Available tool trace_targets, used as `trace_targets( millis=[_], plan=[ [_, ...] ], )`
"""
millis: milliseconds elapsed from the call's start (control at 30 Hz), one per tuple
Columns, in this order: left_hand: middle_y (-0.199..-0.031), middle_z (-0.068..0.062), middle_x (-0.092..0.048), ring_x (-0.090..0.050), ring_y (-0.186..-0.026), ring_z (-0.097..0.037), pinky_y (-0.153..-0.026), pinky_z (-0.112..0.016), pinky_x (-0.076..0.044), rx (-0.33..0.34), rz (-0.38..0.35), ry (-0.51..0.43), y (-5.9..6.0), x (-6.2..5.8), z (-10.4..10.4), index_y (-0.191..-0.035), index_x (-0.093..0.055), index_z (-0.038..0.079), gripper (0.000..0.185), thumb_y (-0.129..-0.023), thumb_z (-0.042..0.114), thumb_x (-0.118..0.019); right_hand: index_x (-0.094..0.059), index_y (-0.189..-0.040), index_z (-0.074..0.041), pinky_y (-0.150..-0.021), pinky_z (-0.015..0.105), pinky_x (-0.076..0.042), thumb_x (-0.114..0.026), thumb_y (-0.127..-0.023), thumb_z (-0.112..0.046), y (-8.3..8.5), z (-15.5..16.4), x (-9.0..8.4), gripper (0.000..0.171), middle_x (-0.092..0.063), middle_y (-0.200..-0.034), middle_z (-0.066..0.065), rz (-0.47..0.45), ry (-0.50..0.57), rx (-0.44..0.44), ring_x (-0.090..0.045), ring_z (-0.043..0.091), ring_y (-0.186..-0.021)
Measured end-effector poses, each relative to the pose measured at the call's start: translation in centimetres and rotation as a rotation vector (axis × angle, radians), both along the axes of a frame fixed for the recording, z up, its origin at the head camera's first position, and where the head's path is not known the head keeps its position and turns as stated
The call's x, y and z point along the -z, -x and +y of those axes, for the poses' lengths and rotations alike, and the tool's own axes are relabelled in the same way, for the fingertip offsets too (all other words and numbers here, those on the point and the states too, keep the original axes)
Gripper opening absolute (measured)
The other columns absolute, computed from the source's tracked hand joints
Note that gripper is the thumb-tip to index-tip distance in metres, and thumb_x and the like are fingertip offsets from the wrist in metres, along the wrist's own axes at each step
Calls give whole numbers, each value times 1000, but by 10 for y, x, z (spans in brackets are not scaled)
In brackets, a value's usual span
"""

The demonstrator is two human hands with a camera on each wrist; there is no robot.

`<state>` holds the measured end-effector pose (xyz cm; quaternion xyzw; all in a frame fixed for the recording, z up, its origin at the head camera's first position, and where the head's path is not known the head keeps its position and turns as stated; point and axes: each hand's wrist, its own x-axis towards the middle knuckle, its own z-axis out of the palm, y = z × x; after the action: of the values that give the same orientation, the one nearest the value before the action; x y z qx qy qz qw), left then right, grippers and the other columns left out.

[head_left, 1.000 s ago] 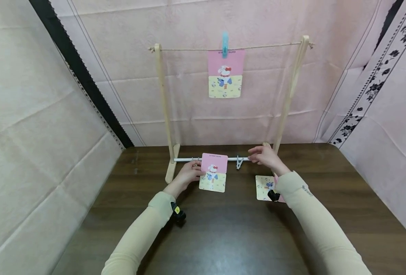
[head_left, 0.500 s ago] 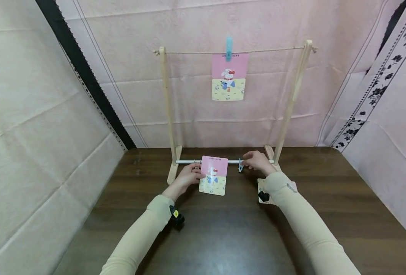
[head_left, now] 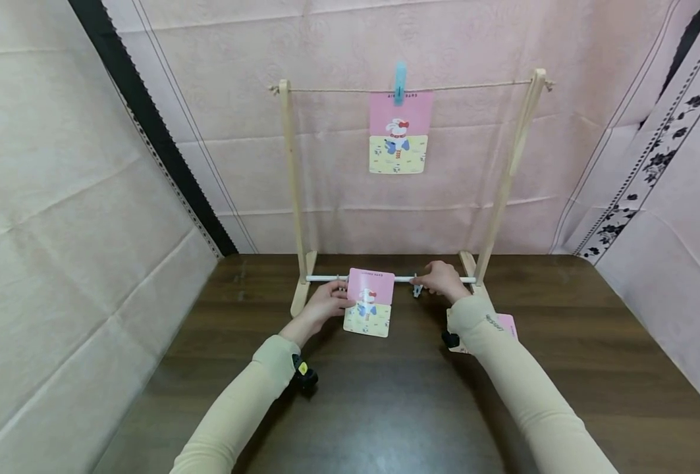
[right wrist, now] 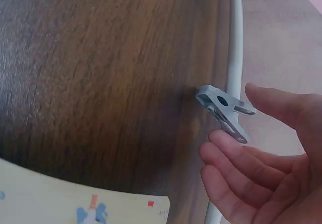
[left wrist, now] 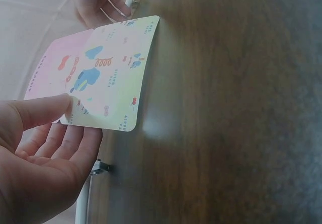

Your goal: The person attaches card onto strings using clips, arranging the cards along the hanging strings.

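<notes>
My left hand [head_left: 326, 303] pinches a pink and yellow cartoon card [head_left: 369, 303] at its left edge, thumb on the face and fingers behind, as the left wrist view shows. The card is held up in front of a white rod [head_left: 320, 278]. At the rod, my right hand [head_left: 441, 280] is around the handle end of a grey-blue clothespin [right wrist: 221, 105]. In the right wrist view its fingertips meet the lower handle, while the thumb [right wrist: 261, 98] stands slightly apart from the upper one. A second card [head_left: 507, 325] lies on the table, partly hidden under my right forearm.
Wooden posts [head_left: 293, 178] carry a rope [head_left: 338, 90] across the top, where a blue clothespin [head_left: 400, 82] holds a matching card [head_left: 398, 155]. More small clips [left wrist: 100, 167] sit on the rod beside my left hand. Pale cloth [head_left: 350, 230] hangs behind the brown table [head_left: 350, 408].
My right hand has moved left and down along the rod to the grey-blue clothespin, its forearm now covering more of the lying card. The left hand keeps its card nearly still.
</notes>
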<state>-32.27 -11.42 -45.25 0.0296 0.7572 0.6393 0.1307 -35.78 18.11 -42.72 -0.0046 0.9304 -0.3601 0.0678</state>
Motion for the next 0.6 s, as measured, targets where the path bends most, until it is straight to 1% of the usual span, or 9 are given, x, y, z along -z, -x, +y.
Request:
trace_targets(
  millis=[67,133,200,233,333,400,500,600],
  plan=[
    [-107,-15,-70,-67,-91,-20,-81,-36,-58,2,3,-4,0,0,0,-122,-58,0,32,-92,-4,-68,-58,-126,8,-56,29,-48,-74,-92,-33,1,-1,1,56,-71,-84,16,10,-19,11,-66,28,-72],
    [-107,-15,-69,-67,-91,-21,-81,-37,-58,1,2,-4,-1,-1,-1,-122,-58,0,32,-92,-3,-68,-66,-110,5,-54,29,-46,-75,-91,-34,2,-2,3,45,-69,-77,13,6,-29,28,-64,27,-68],
    [-107,-15,-69,-66,-92,-22,-83,-38,-58,-1,-1,-1,-3,0,-1,-123,-58,0,33,-92,-3,-69,-69,-92,2,-53,29,-42,-75,-91,-35,3,-3,5,38,-67,-70,9,2,-44,39,-63,26,-65],
    [-107,-15,-69,-66,-92,-22,-83,-38,-58,0,-1,5,-3,1,-1,-123,-58,0,33,-92,-2,-69,-69,-86,0,-53,29,-42,-75,-90,-36,4,-4,6,37,-65,-66,7,-3,-55,44,-63,25,-65],
    [-107,-13,-69,-66,-92,-22,-83,-37,-58,2,0,23,-3,2,-1,-122,-59,2,32,-92,-1,-70,-71,-80,-1,-54,31,-43,-74,-91,-38,5,-4,8,39,-62,-62,3,-5,-82,52,-64,25,-65],
    [-107,-14,-70,-66,-92,-21,-82,-37,-58,10,9,22,-3,2,-1,-122,-59,2,32,-91,-1,-70,-72,-79,0,-55,31,-44,-73,-92,-38,4,-5,8,40,-64,-62,4,13,-90,55,-66,26,-65],
    [-108,-15,-69,-67,-92,-21,-81,-37,-58,22,30,23,-4,0,-3,-122,-58,1,34,-91,-2,-70,-74,-80,1,-54,31,-46,-73,-92,-36,4,-6,7,38,-67,-66,8,33,-70,50,-67,27,-66],
    [-109,-16,-69,-66,-92,-21,-82,-38,-58,22,41,38,-6,-3,-8,-124,-58,1,36,-90,-2,-71,-75,-85,2,-55,31,-49,-74,-91,-33,4,-7,8,35,-69,-70,10,30,-35,43,-68,27,-66]
  ],
)
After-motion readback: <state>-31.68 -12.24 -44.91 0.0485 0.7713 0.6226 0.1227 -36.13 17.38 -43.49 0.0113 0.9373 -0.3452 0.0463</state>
